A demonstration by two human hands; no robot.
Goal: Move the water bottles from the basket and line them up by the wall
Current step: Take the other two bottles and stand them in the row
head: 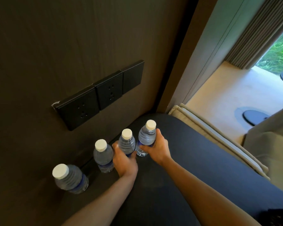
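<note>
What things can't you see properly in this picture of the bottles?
Head view only:
- The basket: not in the frame, so how many bottles remain cannot be told.
- Labels: the left hand covers the third bottle; the right hand covers part of the fourth bottle.
- Nearest bottle: blurred, label unreadable.
- Whether the held bottles touch the dark surface: fingers hide one base.

Head camera looks steeply down (close) toward the wall [72,38].
</note>
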